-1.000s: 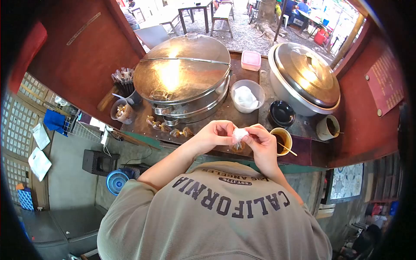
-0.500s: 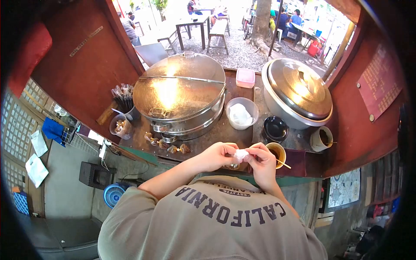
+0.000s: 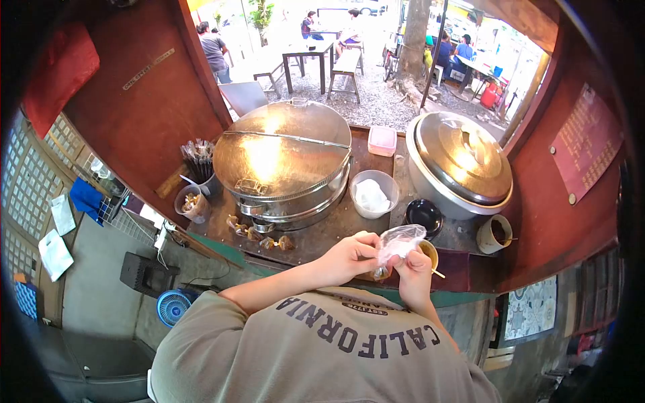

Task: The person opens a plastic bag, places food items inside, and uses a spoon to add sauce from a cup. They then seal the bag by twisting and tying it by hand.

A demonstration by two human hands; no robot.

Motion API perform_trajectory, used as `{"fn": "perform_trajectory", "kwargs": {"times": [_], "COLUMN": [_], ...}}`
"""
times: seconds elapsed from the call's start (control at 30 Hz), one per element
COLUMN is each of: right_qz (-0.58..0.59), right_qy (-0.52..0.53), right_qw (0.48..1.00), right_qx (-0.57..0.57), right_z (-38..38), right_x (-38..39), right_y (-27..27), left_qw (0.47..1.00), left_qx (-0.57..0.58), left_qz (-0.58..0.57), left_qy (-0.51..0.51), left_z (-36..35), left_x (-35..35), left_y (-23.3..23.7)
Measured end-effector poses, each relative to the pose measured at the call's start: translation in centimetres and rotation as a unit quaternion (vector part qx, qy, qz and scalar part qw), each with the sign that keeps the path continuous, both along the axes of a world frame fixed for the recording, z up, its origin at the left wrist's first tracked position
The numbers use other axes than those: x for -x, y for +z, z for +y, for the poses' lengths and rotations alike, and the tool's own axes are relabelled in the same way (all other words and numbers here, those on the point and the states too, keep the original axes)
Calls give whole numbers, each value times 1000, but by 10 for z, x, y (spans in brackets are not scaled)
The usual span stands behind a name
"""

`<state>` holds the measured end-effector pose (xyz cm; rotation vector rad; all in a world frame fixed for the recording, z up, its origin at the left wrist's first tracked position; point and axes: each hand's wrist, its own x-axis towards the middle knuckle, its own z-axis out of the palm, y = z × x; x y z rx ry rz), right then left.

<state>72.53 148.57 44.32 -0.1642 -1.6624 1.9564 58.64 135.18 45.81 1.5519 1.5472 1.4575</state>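
Observation:
Both of my hands meet low over the counter's front edge. My left hand (image 3: pixel 355 258) pinches the lower left side of a small clear plastic bag (image 3: pixel 402 240). From the right, my right hand (image 3: pixel 412 269) grips the same bag, which puffs out above the fingers. Something small and brownish shows beneath the bag, between the hands; I cannot make out what it is. Right behind my right hand is a yellowish cup (image 3: pixel 430 252) with a stick in it, partly hidden. A clear bowl (image 3: pixel 373 195) of white plastic stands just beyond the bag.
A large round steamer (image 3: pixel 282 154) stands at left, a lidded pot (image 3: pixel 460 158) at right. Small tied bags (image 3: pixel 259 236), a black bowl (image 3: pixel 424 216), a pink container (image 3: pixel 382 141), a brown cup (image 3: pixel 494 234) and a cup of wrapped items (image 3: pixel 199 164) are on the counter. People sit outside.
The crumpled plastic between my fingers has opened out into a taller, puffed bag. My hands have shifted slightly right and down, and the camera view has tilted up a little.

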Motion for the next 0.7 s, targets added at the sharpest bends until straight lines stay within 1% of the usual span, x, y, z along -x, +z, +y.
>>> {"fn": "perform_trajectory", "kwargs": {"times": [0.03, 0.07, 0.1, 0.13, 0.17, 0.23, 0.3, 0.33, 0.37, 0.43, 0.47, 0.57, 0.63, 0.7], "right_qz": [4, 27, 34, 41, 49, 32, -1, 9, 31, -38, -37, -36, -33, 1], "right_qy": [9, -22, -27, -31, -35, 24, 84, 103, 76, 49, 47, 36, 30, 30], "right_qw": [999, 998, 998, 998, 998, 998, 992, 994, 995, 998, 998, 998, 998, 999], "right_qx": [42, 52, 35, 18, 2, 46, 95, -24, -56, -16, -25, -39, -33, -18], "right_z": [4, 9, 11, 12, 13, 13, 10, 10, 3, -7, -7, -7, -10, -7], "right_x": [-3, -5, -6, -9, -10, -9, -8, -4, -3, -9, -8, -5, -7, -6], "right_y": [-5, -14, -11, -5, -3, -7, -4, -9, -10, -5, -4, -2, -9, -33], "left_qw": [1000, 1000, 999, 998, 998, 998, 999, 999, 999, 997, 998, 987, 985, 984], "left_qx": [9, 17, 25, 62, 54, 40, 26, 18, 24, 37, 31, 66, 64, 59], "left_qz": [11, 21, 32, 3, 19, 53, 13, -7, 8, 37, 31, -147, -157, -162], "left_qy": [7, 14, 22, 9, 13, 24, 34, 38, 42, 48, 36, -6, -29, -44], "left_z": [-1, -3, -5, -8, -9, -12, -11, -11, -12, -13, -13, -16, -19, -22], "left_x": [-1, -3, -5, -5, -5, -4, -6, -7, -7, -7, -7, -12, -13, -14], "left_y": [1, 4, 10, 17, 17, 17, 14, 13, 14, 14, 9, 3, 2, 2]}}
